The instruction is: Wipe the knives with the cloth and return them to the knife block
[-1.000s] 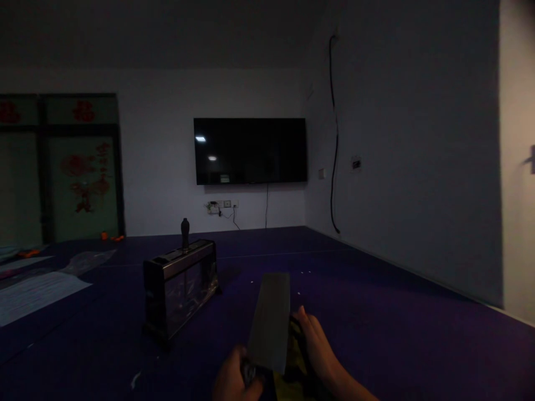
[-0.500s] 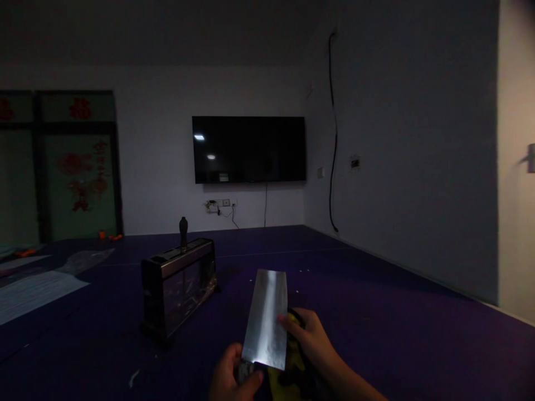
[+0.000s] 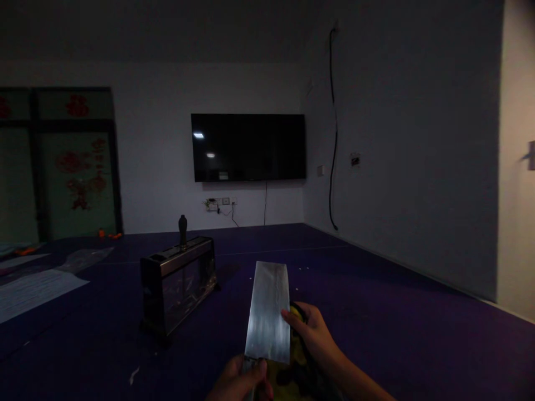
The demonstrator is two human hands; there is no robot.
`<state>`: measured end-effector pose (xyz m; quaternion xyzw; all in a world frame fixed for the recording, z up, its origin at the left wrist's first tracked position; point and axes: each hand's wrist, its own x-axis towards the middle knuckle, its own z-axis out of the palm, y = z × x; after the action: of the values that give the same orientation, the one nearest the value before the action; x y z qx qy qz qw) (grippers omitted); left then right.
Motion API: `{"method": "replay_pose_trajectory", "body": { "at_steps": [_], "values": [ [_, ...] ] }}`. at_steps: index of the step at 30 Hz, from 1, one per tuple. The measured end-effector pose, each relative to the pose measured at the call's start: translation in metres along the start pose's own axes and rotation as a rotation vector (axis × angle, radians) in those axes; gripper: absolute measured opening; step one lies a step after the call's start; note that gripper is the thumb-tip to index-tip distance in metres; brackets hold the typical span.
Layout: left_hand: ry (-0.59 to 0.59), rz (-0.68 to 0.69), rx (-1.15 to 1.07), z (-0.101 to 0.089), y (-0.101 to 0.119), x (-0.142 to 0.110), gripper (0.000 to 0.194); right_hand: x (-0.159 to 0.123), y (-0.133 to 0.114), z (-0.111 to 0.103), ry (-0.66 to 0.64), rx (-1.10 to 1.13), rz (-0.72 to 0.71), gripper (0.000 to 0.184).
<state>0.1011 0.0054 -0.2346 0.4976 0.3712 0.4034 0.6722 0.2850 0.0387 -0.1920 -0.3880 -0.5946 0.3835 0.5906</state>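
In the head view a broad, rectangular cleaver (image 3: pixel 268 312) points away from me, its flat grey face turned up. My left hand (image 3: pixel 240 379) is closed round its handle at the bottom of the view, thumb on top. On the right edge of the blade rests the thumb of my right hand (image 3: pixel 311 331); the other fingers are mostly hidden behind the blade and the cloth. Yellow-and-black patterned cloth (image 3: pixel 286 374) shows beneath the cleaver and beside my right hand. I cannot tell whether that hand grips the cloth too.
Left of the cleaver stands a knife block (image 3: pixel 186 259) with clear sides and one black handle (image 3: pixel 183 229) sticking up. Printed paper (image 3: pixel 37 292) and clear plastic wrap (image 3: pixel 86 259) lie at left on the dark purple surface (image 3: pixel 397 323). A television (image 3: pixel 249 147) hangs on the far wall.
The cleaver's blade has risen slightly, and the bright streak of reflected light has faded from it. Both hands keep their places on it.
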Motion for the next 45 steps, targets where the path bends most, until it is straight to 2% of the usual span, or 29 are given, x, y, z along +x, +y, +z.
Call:
{"method": "replay_pose_trajectory", "body": {
  "at_steps": [3,7,10,13,15,18,21,23,25,31,37,45],
  "values": [
    [-0.012,0.025,0.03,-0.001,-0.006,0.005,0.058,0.0,0.002,0.001,0.0,-0.038,-0.046,0.047],
    [-0.012,0.122,0.148,-0.004,-0.009,0.01,0.06,0.002,0.005,0.001,-0.007,-0.007,-0.02,0.044],
    [0.025,0.086,0.113,-0.002,-0.007,0.012,0.065,0.005,0.004,-0.006,0.096,-0.082,-0.065,0.044],
    [0.024,-0.003,-0.085,0.001,-0.002,0.012,0.068,0.01,0.006,-0.021,0.274,-0.345,-0.265,0.04],
    [0.007,-0.062,-0.196,0.003,0.001,0.011,0.069,0.011,0.01,-0.031,0.324,-0.597,-0.491,0.033],
    [0.014,-0.093,-0.254,0.006,0.005,0.006,0.068,0.007,0.016,-0.036,0.189,-0.964,-0.834,0.031],
    [0.017,-0.079,-0.25,0.005,0.005,0.004,0.066,0.0,0.016,-0.028,-0.055,-1.175,-0.994,0.037],
    [0.006,-0.063,-0.231,0.004,0.004,0.003,0.064,-0.004,0.015,-0.021,-0.151,-1.209,-1.001,0.039],
    [0.002,-0.045,-0.221,0.002,0.003,0.002,0.061,-0.006,0.015,-0.016,-0.183,-1.2,-0.966,0.04],
    [-0.017,0.007,-0.219,0.001,0.006,0.001,0.056,-0.007,0.022,-0.012,-0.19,-1.16,-0.876,0.044],
    [0.034,0.021,-0.169,0.006,0.008,-0.004,0.052,-0.009,0.023,-0.009,-0.205,-1.157,-0.819,0.045],
    [0.047,0.018,-0.101,0.006,0.007,-0.002,0.056,-0.009,0.022,-0.008,-0.235,-1.192,-0.765,0.051]
  ]
}}
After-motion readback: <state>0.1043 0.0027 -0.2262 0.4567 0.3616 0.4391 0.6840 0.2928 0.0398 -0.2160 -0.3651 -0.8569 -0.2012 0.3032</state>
